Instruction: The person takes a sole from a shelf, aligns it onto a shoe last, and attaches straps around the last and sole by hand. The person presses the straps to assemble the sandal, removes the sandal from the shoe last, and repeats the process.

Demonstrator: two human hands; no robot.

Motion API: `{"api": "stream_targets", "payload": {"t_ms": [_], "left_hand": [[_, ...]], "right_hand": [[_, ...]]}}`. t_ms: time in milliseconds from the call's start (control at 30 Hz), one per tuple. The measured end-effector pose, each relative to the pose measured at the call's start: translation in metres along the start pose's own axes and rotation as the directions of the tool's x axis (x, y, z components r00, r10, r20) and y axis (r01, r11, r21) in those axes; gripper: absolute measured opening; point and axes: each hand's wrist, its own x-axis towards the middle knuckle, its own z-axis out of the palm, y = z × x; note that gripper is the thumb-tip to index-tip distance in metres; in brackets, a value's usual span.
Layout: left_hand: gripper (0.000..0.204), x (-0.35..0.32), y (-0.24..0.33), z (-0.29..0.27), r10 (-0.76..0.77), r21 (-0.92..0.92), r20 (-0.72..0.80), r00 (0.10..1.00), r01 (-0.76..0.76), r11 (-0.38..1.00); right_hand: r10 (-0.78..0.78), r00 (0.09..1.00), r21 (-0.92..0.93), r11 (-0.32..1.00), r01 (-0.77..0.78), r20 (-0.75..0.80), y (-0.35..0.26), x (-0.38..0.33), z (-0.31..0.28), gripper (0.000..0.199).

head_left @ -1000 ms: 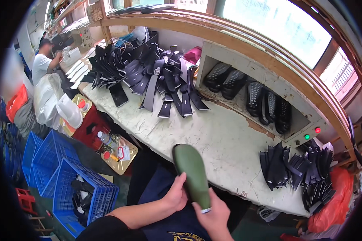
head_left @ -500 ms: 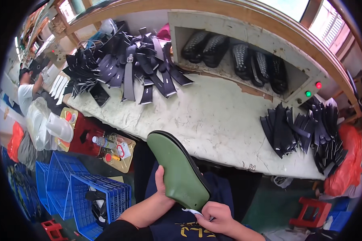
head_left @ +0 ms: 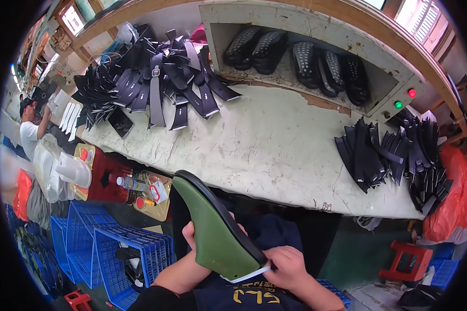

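A green shoe last (head_left: 213, 233) with a black sole-like layer (head_left: 213, 199) along its edge is held over my lap, toe pointing up and left. My left hand (head_left: 194, 256) grips it around the middle, with the thumb on the green side and fingertips showing at the black edge. At the heel end, a thin white strip (head_left: 248, 275) runs along the lower edge. My right hand (head_left: 288, 267) is closed at the heel corner, its fingers pinching the end of that strip against the black layer.
Ahead stands a pale-topped workbench (head_left: 264, 140) with piles of black straps (head_left: 155, 78) at left and right (head_left: 366, 155). Black studded shoes (head_left: 306, 62) sit inside a metal cabinet (head_left: 399, 67). Blue crates (head_left: 135, 243), bottles (head_left: 132, 183) and a red stool (head_left: 407, 262) stand around. Another person (head_left: 30, 127) is far left.
The last has tilted, showing more of its black edge. The white strip hung loose from my right fingers before; now it lies along the heel edge, and that hand has moved slightly up.
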Motion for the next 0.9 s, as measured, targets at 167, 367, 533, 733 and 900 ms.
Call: {"api": "stream_targets", "payload": {"t_ms": [167,367,533,733,900], "left_hand": [[0.074,-0.013,-0.002,0.016,-0.27,-0.142,-0.015,0.963,0.265,0.954],[0.072,-0.026,-0.012,0.006,-0.355,-0.171,0.172,0.919,0.383,0.908],[0.082,-0.031,-0.026,0.002,-0.281,-0.281,0.326,0.903,0.376,0.883],[0.034,-0.026,-0.03,0.016,-0.331,-0.266,0.39,0.86,0.449,0.853],[0.014,-0.022,-0.024,0.017,-0.322,-0.194,0.441,0.838,0.439,0.877]], "right_hand": [[-0.168,0.95,0.341,0.937,0.071,0.264,0.034,-0.023,0.005,0.03],[-0.23,0.965,0.429,0.89,0.157,0.123,0.048,-0.02,0.022,0.02],[-0.199,0.978,0.398,0.893,0.21,-0.07,0.037,-0.016,0.021,0.015],[-0.187,0.979,0.298,0.933,0.203,-0.081,0.039,-0.014,0.017,0.016],[-0.147,0.986,0.38,0.919,0.107,0.077,0.02,-0.018,-0.009,0.023]]}}
